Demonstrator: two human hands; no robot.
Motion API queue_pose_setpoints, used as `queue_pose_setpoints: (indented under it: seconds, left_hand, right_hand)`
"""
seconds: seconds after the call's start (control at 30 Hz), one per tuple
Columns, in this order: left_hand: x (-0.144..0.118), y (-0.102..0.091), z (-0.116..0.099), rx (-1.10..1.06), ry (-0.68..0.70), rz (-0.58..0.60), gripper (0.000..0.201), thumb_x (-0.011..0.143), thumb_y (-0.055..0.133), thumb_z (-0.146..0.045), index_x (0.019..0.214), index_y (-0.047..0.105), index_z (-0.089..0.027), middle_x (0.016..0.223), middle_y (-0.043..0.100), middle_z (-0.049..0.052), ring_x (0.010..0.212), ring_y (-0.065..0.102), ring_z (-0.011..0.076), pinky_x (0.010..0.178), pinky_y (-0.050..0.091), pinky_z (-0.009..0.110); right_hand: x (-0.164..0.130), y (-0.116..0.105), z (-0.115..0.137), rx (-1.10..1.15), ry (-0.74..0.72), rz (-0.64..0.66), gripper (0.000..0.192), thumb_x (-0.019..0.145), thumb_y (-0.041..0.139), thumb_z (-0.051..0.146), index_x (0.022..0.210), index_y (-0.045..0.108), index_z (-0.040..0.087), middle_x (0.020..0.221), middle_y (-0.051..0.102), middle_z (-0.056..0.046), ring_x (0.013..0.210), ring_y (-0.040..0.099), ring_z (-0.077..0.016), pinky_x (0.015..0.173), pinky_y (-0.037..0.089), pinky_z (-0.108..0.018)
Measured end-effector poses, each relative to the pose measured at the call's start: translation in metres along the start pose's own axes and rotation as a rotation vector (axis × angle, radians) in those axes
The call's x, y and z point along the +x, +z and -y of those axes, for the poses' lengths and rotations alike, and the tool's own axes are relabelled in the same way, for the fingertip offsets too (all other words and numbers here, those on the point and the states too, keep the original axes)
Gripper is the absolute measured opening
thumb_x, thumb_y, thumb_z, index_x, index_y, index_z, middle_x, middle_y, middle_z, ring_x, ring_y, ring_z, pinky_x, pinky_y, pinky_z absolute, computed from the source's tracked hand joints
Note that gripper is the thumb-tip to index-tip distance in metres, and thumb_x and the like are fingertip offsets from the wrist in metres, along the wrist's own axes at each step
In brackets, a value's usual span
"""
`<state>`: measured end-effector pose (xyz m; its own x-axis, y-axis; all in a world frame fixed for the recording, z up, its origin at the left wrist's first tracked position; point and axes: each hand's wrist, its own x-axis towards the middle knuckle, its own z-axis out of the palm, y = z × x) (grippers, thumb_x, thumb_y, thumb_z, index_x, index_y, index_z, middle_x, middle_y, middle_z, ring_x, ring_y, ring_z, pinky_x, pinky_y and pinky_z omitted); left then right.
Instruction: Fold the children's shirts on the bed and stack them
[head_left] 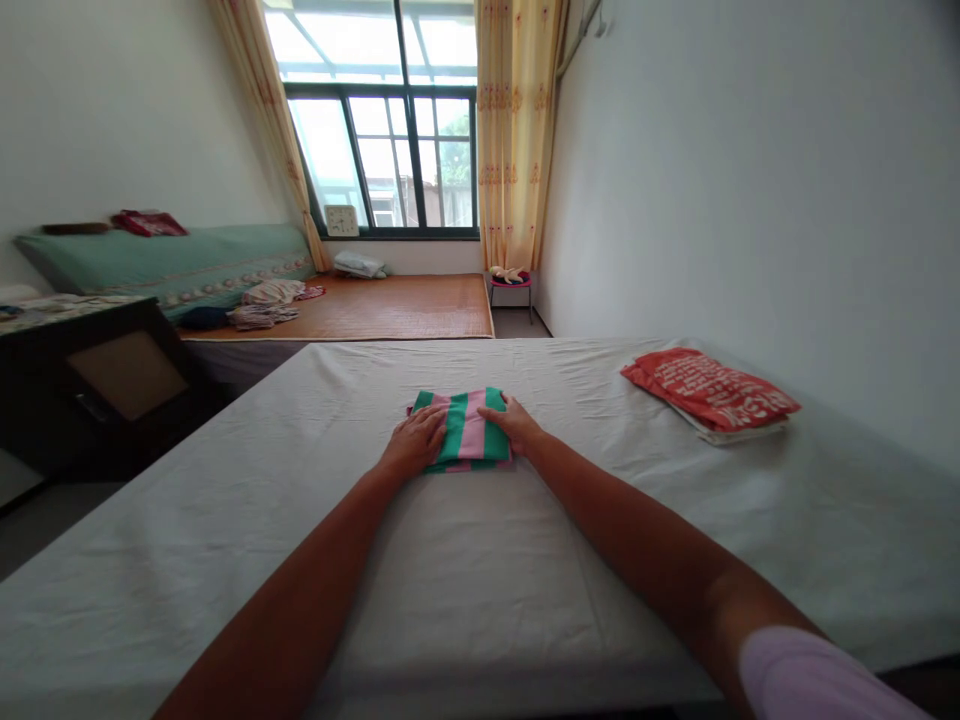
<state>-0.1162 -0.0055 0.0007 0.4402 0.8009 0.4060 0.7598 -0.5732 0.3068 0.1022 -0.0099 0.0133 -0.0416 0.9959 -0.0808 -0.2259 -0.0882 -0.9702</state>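
Observation:
A folded cloth with green and pink stripes (469,430) lies in the middle of a bed covered by a white sheet (465,580). My left hand (415,440) rests flat on the cloth's left side, fingers spread toward its top edge. My right hand (514,420) lies on the cloth's right edge, fingers on the fabric. Both arms stretch out across the sheet from the near edge.
A stack of folded clothes with a red printed one on top (709,392) sits at the bed's right side near the wall. Beyond the bed stand a dark desk (90,380), a wooden platform with a mat and loose clothes (270,305), a small stool (511,285) and a window.

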Motion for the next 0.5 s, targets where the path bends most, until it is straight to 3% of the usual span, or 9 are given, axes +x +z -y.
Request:
queue_pose_setpoints:
  seconds: [0.13, 0.27, 0.4, 0.5]
  left_hand:
    - [0.005, -0.006, 0.009, -0.021, -0.087, -0.085, 0.045, 0.093, 0.033, -0.041, 0.125, 0.057, -0.019, 0.129, 0.060, 0.009, 0.124, 0.051, 0.0211, 0.109, 0.037, 0.039]
    - [0.010, -0.005, 0.028, -0.017, -0.158, -0.093, 0.053, 0.091, 0.030, -0.043, 0.127, 0.055, -0.013, 0.130, 0.058, 0.013, 0.124, 0.051, 0.0230, 0.108, 0.038, 0.040]
    - [0.011, -0.001, 0.041, 0.027, -0.193, -0.036, 0.053, 0.090, 0.031, -0.045, 0.124, 0.057, -0.015, 0.127, 0.061, 0.011, 0.120, 0.056, 0.0239, 0.104, 0.042, 0.040]
    - [0.011, 0.001, 0.046, 0.058, -0.175, -0.032, 0.053, 0.089, 0.032, -0.046, 0.123, 0.058, -0.015, 0.126, 0.062, 0.011, 0.119, 0.057, 0.0239, 0.103, 0.044, 0.039]
  right_hand:
    - [-0.010, -0.007, 0.018, 0.054, 0.046, 0.131, 0.018, 0.065, 0.076, 0.021, 0.078, 0.063, 0.020, 0.074, 0.071, -0.001, 0.078, 0.067, -0.0210, 0.072, 0.057, -0.038]
    - [-0.012, -0.038, 0.041, 0.008, -0.048, 0.051, 0.014, 0.069, 0.072, 0.018, 0.081, 0.066, 0.020, 0.077, 0.072, 0.002, 0.079, 0.066, -0.0186, 0.074, 0.056, -0.036]
    - [-0.002, -0.085, 0.077, -0.060, -0.206, -0.089, 0.026, 0.068, 0.071, 0.018, 0.093, 0.063, 0.022, 0.083, 0.069, 0.005, 0.080, 0.063, -0.0143, 0.079, 0.054, -0.031]
    - [0.008, -0.142, 0.119, -0.193, -0.472, -0.301, 0.036, 0.071, 0.069, 0.027, 0.105, 0.059, 0.021, 0.098, 0.068, 0.001, 0.089, 0.062, -0.0149, 0.084, 0.052, -0.031]
